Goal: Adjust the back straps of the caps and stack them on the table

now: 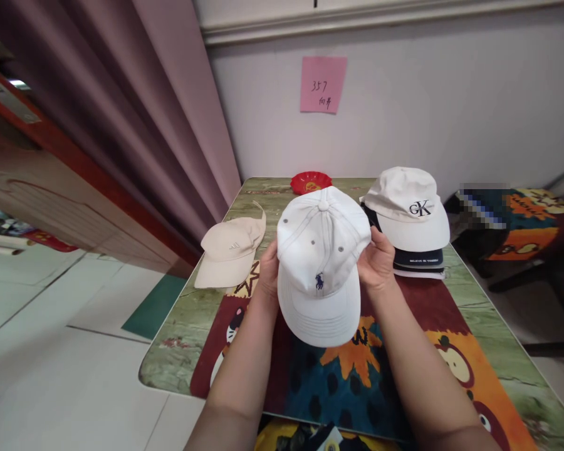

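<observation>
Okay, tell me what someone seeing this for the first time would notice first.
Probably the white cap with a small blue logo, held at the middle of the view between the left hand and the right hand. Next, perhaps, the stack of caps on the table's right side and the beige cap on its left. The pink note also stands out on the pale wall behind.

Pink note (323,85) is on wall (404,113), red dish (309,180) below on tbl (176,344).
</observation>
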Motion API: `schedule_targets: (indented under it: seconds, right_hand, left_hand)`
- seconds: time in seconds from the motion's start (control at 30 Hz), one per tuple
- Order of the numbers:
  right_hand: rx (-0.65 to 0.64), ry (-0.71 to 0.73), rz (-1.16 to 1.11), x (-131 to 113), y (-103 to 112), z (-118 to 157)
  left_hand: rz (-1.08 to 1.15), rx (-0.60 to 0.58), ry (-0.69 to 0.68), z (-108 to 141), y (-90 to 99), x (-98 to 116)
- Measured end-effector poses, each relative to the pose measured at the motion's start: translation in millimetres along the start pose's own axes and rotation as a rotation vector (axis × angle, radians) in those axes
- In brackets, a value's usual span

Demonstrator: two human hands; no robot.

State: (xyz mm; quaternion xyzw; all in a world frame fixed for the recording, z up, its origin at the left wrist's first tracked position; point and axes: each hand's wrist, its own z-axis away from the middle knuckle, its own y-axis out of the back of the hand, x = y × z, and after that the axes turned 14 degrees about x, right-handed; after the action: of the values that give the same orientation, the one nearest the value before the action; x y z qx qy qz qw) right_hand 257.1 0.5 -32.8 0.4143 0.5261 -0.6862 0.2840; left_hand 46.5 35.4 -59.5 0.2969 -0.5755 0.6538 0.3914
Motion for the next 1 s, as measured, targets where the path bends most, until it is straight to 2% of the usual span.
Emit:
schedule_targets:
  seconds: [0.17,0.3,0.43,0.57,0.73,0.83,1.0]
  right_hand:
    - [-0.073,-0.032,-0.013,12,2,-8]
    - [-0.114,-0.12,-0.048,19,3,-14]
    - [-0.134,-0.146,-0.031,23,3,-18]
    - [-0.067,-0.091,-0.054,19,7,-18]
    - [0.033,0.045,-0.015,6,24,-22]
    - [0.056,0.09,0.037,1,31,-26]
    - [0.059,-0.013,-0.107,5,14,-24]
  left_hand:
    - [-0.02,-0.057,-0.028,3,-1.0,-8]
    - [0.029,-0.043,-0.075,9,6.3,-11]
    - [0.02,-0.028,-0.077,12,9.1,-10]
    - [0.02,-0.091,0.029,5,-0.8,-3]
    - [-0.015,-0.215,0.288,-2,-9.6,5]
    - [-0.045,-0.176,0.348,-3,-5.5,5]
    - [0.02,0.029,0.163,-12,5.0,-1]
